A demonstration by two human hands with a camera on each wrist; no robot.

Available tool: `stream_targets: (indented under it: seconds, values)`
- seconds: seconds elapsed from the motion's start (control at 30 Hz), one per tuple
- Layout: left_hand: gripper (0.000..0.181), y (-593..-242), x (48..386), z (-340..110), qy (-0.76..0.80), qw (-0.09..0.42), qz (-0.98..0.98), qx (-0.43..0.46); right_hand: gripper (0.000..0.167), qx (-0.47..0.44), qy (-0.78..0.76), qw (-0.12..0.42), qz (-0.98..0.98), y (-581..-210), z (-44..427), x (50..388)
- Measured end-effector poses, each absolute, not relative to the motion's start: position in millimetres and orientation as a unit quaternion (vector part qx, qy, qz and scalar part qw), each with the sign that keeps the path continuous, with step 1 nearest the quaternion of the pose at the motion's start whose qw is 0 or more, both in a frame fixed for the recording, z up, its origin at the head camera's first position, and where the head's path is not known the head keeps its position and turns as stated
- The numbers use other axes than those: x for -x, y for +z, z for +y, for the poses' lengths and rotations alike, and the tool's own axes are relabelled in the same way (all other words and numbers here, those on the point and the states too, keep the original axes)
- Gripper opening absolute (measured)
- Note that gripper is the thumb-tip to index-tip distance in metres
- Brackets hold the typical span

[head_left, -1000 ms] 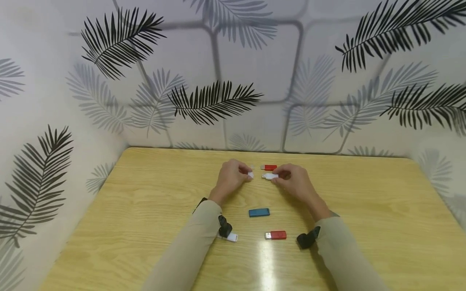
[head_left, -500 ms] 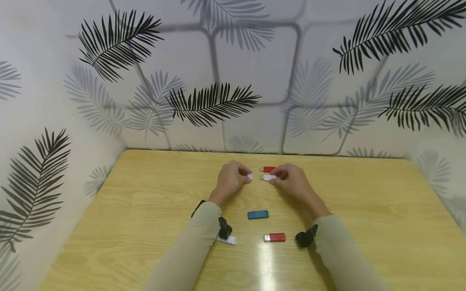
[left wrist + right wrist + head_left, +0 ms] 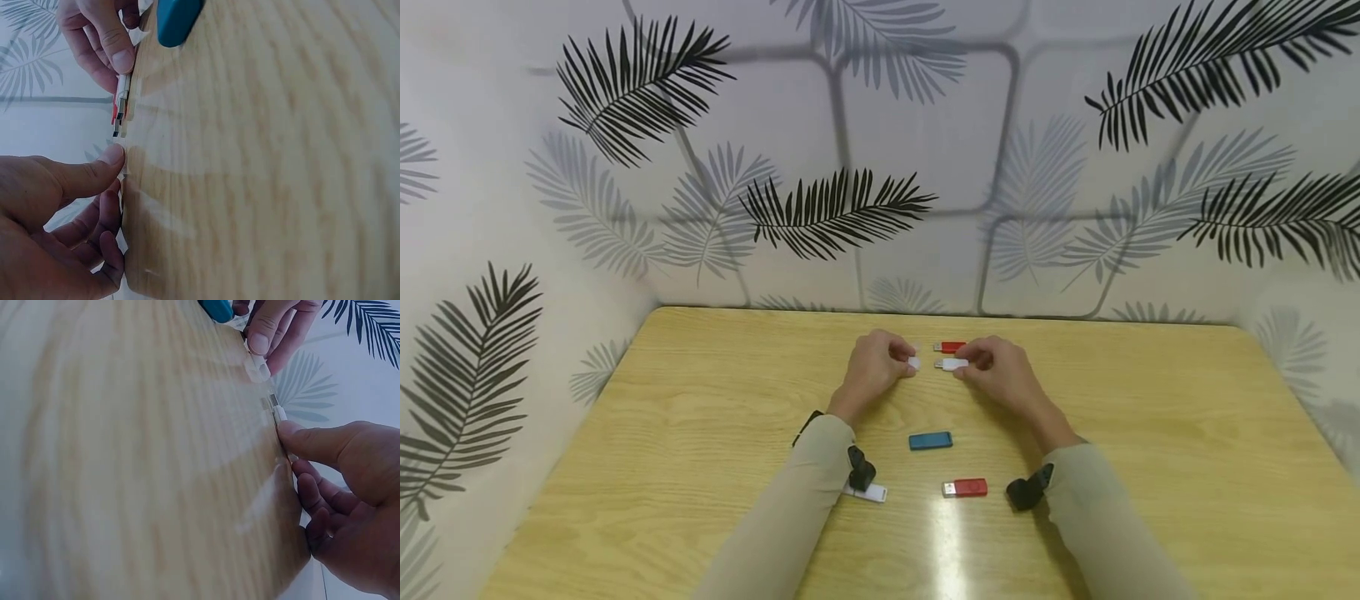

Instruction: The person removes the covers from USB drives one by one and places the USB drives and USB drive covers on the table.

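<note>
A small white cap is pinched between the thumb and fingers of the left hand. Just to its right, the right hand pinches a white USB stick by its rear end, metal plug facing left. A short gap separates cap and plug. Behind the white stick lies a red USB stick, its right end partly covered by the right hand. In the right wrist view the cap and the white stick stay apart, low over the table.
Nearer on the wooden table lie a blue USB stick, a second red one and a white one partly hidden by the left wrist camera. A small clear item sits behind the cap. A patterned wall borders the back edge.
The white stick has shifted very slightly to the left along with the right hand. Both hands keep their pinches; otherwise the view has only moved a little.
</note>
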State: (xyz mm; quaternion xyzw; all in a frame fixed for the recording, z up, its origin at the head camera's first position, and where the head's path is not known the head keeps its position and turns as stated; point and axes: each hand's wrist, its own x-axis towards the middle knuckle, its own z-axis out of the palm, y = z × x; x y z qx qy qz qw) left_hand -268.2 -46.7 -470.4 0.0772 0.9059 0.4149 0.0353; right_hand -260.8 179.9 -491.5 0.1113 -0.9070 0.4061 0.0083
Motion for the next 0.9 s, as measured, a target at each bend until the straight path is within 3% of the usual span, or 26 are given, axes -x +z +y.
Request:
stream_targets:
  seconds: [0.9]
  values:
    - [0.021,-460,235,-75,0.509,0.042,0.851,-0.12,0.029,-0.128,0.468,0.04,-0.874,-469,191,223]
